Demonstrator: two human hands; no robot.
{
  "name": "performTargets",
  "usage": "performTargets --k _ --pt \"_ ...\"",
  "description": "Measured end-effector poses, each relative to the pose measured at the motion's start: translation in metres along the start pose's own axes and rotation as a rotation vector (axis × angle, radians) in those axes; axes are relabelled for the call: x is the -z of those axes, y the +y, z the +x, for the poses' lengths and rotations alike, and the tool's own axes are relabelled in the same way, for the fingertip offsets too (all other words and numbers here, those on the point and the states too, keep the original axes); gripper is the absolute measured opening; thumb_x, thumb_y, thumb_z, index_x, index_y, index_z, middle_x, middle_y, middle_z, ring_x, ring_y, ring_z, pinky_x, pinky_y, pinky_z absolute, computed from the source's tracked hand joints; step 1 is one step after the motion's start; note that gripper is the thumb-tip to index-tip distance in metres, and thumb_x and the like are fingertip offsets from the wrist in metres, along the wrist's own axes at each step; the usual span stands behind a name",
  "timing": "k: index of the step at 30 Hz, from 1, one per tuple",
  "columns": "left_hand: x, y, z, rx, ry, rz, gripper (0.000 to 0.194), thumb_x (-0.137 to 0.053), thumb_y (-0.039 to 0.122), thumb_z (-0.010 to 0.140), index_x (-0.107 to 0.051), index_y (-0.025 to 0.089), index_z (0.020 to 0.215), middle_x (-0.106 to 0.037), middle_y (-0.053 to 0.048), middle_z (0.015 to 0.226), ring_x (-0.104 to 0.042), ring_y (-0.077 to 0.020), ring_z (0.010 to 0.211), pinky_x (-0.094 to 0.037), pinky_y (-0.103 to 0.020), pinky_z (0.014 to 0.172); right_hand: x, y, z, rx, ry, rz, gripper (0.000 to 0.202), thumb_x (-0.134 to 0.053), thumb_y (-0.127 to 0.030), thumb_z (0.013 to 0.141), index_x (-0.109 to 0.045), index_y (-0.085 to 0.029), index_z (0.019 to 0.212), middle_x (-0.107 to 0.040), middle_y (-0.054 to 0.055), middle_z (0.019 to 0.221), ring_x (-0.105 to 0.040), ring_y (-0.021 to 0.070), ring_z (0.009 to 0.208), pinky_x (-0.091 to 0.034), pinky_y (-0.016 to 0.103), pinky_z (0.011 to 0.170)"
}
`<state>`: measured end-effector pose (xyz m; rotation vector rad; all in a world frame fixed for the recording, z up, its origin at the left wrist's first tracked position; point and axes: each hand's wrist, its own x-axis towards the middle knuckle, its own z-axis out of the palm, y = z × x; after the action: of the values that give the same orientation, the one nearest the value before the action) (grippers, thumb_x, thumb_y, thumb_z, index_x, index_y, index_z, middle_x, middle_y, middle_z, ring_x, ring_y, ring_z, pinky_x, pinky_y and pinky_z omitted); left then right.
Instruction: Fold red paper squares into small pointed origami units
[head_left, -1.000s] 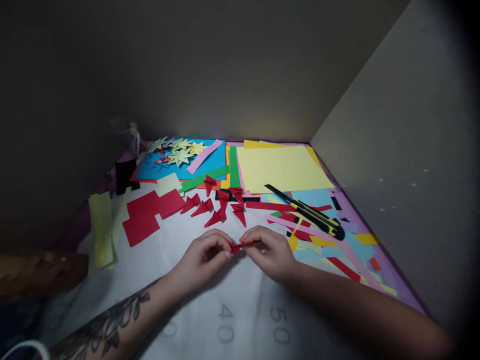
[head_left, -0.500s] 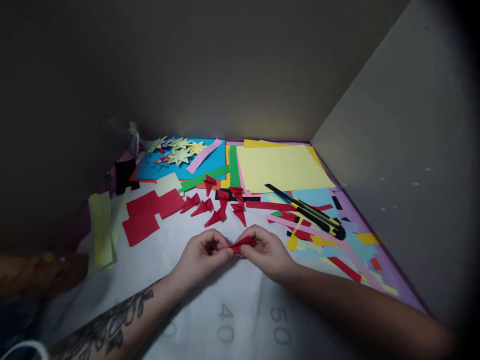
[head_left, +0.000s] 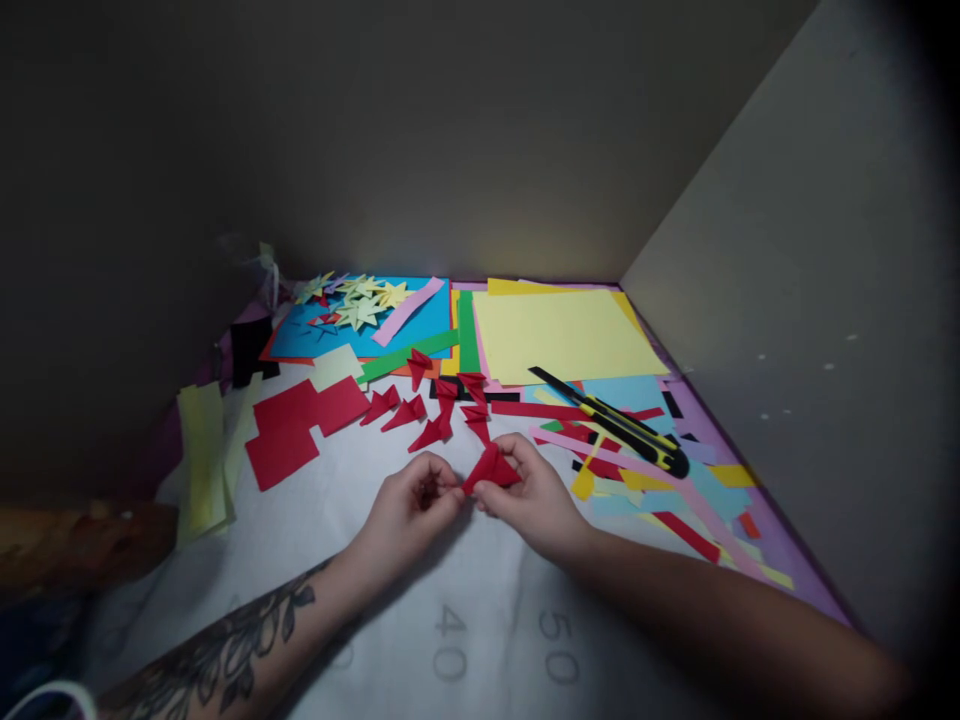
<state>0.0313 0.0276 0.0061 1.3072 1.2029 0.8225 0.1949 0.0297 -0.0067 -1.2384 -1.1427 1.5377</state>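
Between my hands is a small folded piece of red paper (head_left: 491, 468), its pointed end toward the left. My left hand (head_left: 411, 510) pinches that point between thumb and forefinger. My right hand (head_left: 534, 497) grips the wider right part, thumb in front and fingers behind. Just beyond my hands lie several folded red paper pieces (head_left: 406, 412) with pointed tails. Flat red paper squares (head_left: 283, 458) overlap to their left, touching a pale square (head_left: 337, 368).
Pale paper stars (head_left: 360, 310) rest on a blue sheet (head_left: 412, 345) at the back left. Yellow sheets (head_left: 566, 335) are stacked at the back right. A black and yellow utility knife (head_left: 630, 432) lies over paper scraps (head_left: 697, 510). Pale strips (head_left: 202, 460) lie left.
The folded red paper has been turned up and spread, so a broad triangular face now shows. My right fingers have risen a little behind it; my left hand stays nearly in place.
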Motion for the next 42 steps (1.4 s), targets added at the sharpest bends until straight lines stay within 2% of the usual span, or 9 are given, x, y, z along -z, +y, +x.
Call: performTargets --k 4,7,9,13,17,23,31,36,42 --pt "0.004 0.001 0.001 0.005 -0.004 -0.003 0.012 -0.061 0.025 0.075 -0.051 0.017 0.077 -0.059 0.001 0.070 -0.053 -0.0109 0.063 -0.042 -0.021 0.059 0.005 -0.005 0.005 -0.034 0.028 0.056 0.030 -0.064 -0.017 0.067 -0.043 -0.022 0.087 -0.058 -0.006 0.073 -0.054 0.0070 0.050 -0.043 0.018 0.045" --pt "0.009 0.002 0.000 -0.026 0.035 0.057 0.009 -0.057 0.025 0.080 -0.054 0.017 0.079 -0.061 0.000 0.070 -0.055 -0.0112 0.063 -0.044 -0.022 0.059 0.010 -0.008 0.008 -0.020 0.067 0.069 0.030 -0.066 -0.020 0.068 -0.043 -0.021 0.087 -0.060 -0.005 0.074 -0.055 0.0064 0.049 -0.043 0.018 0.046" --pt "0.010 0.001 -0.002 -0.139 0.043 0.173 0.008 -0.055 0.023 0.082 -0.059 0.017 0.083 -0.064 -0.003 0.078 -0.059 -0.0131 0.071 -0.047 -0.024 0.065 0.011 -0.009 0.009 -0.028 0.068 0.072 0.031 -0.067 -0.021 0.067 -0.043 -0.021 0.087 -0.061 -0.005 0.075 -0.056 0.0069 0.049 -0.043 0.019 0.046" --pt "0.011 -0.002 -0.005 -0.465 0.005 0.382 0.017 -0.056 0.018 0.083 -0.067 0.020 0.096 -0.063 -0.008 0.105 -0.059 -0.0173 0.097 -0.049 -0.029 0.083 0.007 -0.008 0.007 -0.063 -0.006 0.106 0.031 -0.067 -0.023 0.069 -0.043 -0.021 0.088 -0.062 -0.004 0.075 -0.058 0.0082 0.050 -0.045 0.020 0.047" --pt "0.010 -0.006 -0.004 -0.549 0.022 0.426 0.019 -0.057 0.016 0.084 -0.068 0.021 0.098 -0.065 -0.008 0.100 -0.062 -0.0151 0.091 -0.052 -0.026 0.077 0.004 -0.008 0.004 -0.066 -0.075 0.134 0.027 -0.064 -0.023 0.072 -0.044 -0.020 0.090 -0.063 -0.004 0.067 -0.060 0.0100 0.053 -0.045 0.021 0.051" --pt "0.010 -0.004 -0.002 -0.526 0.102 0.406 0.013 -0.060 0.015 0.082 -0.068 0.017 0.091 -0.068 -0.007 0.090 -0.063 -0.0154 0.085 -0.053 -0.026 0.073 0.005 -0.011 0.003 -0.079 -0.110 0.184 0.029 -0.062 -0.021 0.072 -0.044 -0.020 0.094 -0.065 -0.003 0.066 -0.062 0.0106 0.055 -0.045 0.022 0.054" --pt "0.008 -0.003 -0.002 -0.494 0.091 0.361 0.010 -0.059 0.015 0.081 -0.067 0.017 0.087 -0.067 -0.007 0.090 -0.063 -0.0158 0.086 -0.052 -0.026 0.074 0.002 -0.004 0.003 -0.064 -0.078 0.200 0.036 -0.061 -0.013 0.067 -0.044 -0.022 0.098 -0.066 -0.004 0.072 -0.064 0.0115 0.060 -0.047 0.022 0.054" --pt "0.006 -0.001 -0.001 -0.344 0.097 0.292 0.008 -0.057 0.019 0.082 -0.065 0.016 0.081 -0.067 -0.006 0.086 -0.062 -0.0148 0.080 -0.051 -0.024 0.070 0.001 -0.003 0.002 -0.032 -0.079 0.178 0.033 -0.060 -0.012 0.068 -0.045 -0.022 0.096 -0.065 -0.005 0.071 -0.064 0.0113 0.062 -0.049 0.023 0.057" --pt "0.005 -0.001 0.000 -0.163 0.033 0.160 0.011 -0.055 0.022 0.083 -0.062 0.015 0.079 -0.065 -0.005 0.083 -0.060 -0.0130 0.071 -0.047 -0.022 0.063 0.000 -0.001 0.003 -0.024 -0.084 0.161 0.031 -0.057 -0.010 0.068 -0.046 -0.022 0.095 -0.064 -0.005 0.071 -0.065 0.0109 0.062 -0.050 0.023 0.059"
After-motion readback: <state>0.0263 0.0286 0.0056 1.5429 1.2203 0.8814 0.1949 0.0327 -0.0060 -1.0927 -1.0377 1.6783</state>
